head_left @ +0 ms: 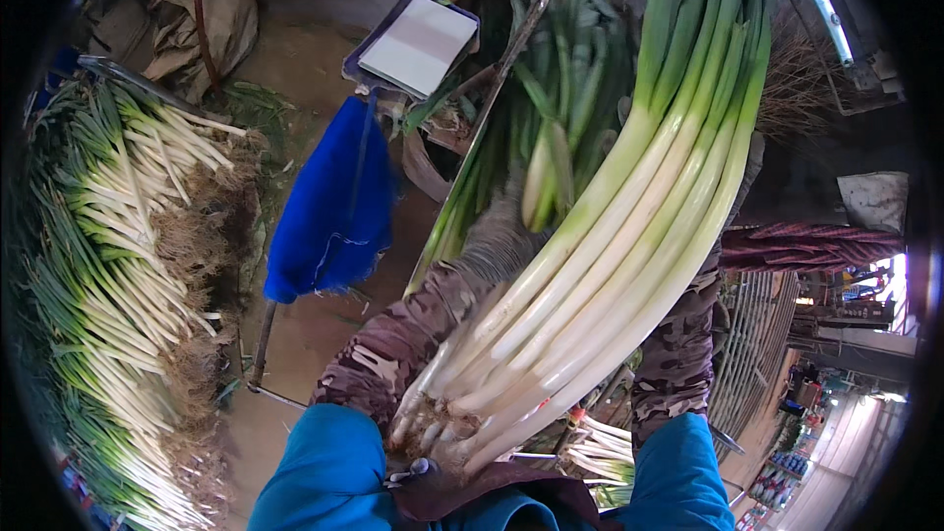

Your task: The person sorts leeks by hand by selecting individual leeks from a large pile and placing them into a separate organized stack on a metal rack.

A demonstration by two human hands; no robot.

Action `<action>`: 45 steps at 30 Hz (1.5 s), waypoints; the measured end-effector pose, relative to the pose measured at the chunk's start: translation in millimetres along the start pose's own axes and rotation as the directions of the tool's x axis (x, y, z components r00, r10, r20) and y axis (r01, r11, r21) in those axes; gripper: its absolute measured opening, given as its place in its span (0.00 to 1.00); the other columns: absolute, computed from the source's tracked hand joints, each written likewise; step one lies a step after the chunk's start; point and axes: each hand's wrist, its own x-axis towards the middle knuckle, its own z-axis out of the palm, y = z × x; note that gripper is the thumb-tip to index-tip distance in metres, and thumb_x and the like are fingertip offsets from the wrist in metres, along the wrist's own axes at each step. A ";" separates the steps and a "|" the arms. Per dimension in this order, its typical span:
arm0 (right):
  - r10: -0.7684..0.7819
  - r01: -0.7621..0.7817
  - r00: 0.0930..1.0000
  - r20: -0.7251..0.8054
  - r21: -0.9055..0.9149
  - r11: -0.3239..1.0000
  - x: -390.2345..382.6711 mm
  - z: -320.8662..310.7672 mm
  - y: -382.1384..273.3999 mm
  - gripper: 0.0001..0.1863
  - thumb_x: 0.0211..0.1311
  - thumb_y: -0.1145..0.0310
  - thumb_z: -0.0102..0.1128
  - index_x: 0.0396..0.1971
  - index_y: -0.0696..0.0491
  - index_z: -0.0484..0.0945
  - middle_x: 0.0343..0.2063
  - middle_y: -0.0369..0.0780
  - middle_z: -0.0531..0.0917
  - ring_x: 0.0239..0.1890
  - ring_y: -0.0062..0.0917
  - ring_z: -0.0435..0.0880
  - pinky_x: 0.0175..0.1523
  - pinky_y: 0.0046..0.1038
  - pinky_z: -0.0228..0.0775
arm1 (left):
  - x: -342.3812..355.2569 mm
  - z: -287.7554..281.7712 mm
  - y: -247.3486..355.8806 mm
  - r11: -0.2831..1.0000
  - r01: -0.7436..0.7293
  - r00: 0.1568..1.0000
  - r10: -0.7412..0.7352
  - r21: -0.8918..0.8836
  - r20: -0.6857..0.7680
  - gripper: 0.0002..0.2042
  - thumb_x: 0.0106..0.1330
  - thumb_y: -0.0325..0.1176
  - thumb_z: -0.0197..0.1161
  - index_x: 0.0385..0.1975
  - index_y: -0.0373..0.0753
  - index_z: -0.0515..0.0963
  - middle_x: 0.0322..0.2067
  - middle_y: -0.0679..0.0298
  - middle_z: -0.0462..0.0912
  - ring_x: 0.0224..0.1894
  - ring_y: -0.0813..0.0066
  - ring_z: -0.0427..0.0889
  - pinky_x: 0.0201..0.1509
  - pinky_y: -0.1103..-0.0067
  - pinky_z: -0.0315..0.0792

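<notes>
A: Where's the thing being handled?
B: The big bundle of leeks (634,226) runs slantwise across the middle, roots at seven o'clock, near the body, and green leaves out toward one o'clock

A: And the left arm?
B: It comes in from seven o'clock in a camouflage sleeve (388,349), ending in a grey ribbed cuff (495,239) that reaches up beside the bundle's left edge. I can't make out the left hand's fingers, so wide, narrow or gripping, I cannot tell

A: The right one?
B: Another camouflage sleeve (677,364) at four o'clock, passing behind the stalks. They cover the right hand, so its fingers I cannot tell either

A: What lies around them?
B: More leeks (575,69) at one o'clock, partly behind the bundle. A blue cloth (334,197) hangs between nine and ten, and a white-topped tray (418,44) with a dark blue rim sits between eleven and twelve

A: Anything further out?
B: A long heap of leeks (118,285) at nine o'clock, white stalks and brown roots pointing inward. A crumpled tan sack (216,25) at ten, a striped dark red cloth (816,248) at three, and a smaller pile of leeks (602,444) at five, partly hidden below the bundle
</notes>
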 end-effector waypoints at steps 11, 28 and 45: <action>-0.025 0.022 0.976 0.216 0.015 1.000 36.8 54.9 9.7 0.27 0.68 0.48 0.56 0.57 0.52 0.72 0.44 0.39 0.78 0.45 0.29 0.77 0.50 0.31 0.73 | 0.1 6.6 -10.7 0.999 -0.006 0.998 0.008 -0.037 0.066 0.51 0.55 0.47 0.74 0.73 0.44 0.45 0.68 0.45 0.58 0.69 0.45 0.60 0.72 0.65 0.56; 0.444 -0.430 0.894 0.065 -0.156 0.889 18.3 147.3 193.0 0.28 0.54 0.39 0.68 0.43 0.48 0.79 0.31 0.36 0.82 0.31 0.30 0.80 0.40 0.34 0.75 | -117.6 -23.8 -147.4 0.885 0.306 0.952 -0.274 -0.349 0.140 0.39 0.58 0.46 0.71 0.66 0.41 0.57 0.60 0.46 0.68 0.62 0.47 0.68 0.66 0.65 0.63; 0.493 -0.503 0.863 -0.107 -0.260 0.824 -31.5 147.3 196.8 0.36 0.57 0.37 0.64 0.54 0.50 0.76 0.43 0.40 0.83 0.42 0.34 0.80 0.51 0.35 0.74 | -224.4 -42.6 -221.1 0.601 0.488 0.861 -0.453 -0.633 0.233 0.29 0.62 0.45 0.68 0.59 0.39 0.69 0.52 0.47 0.77 0.55 0.48 0.76 0.60 0.64 0.69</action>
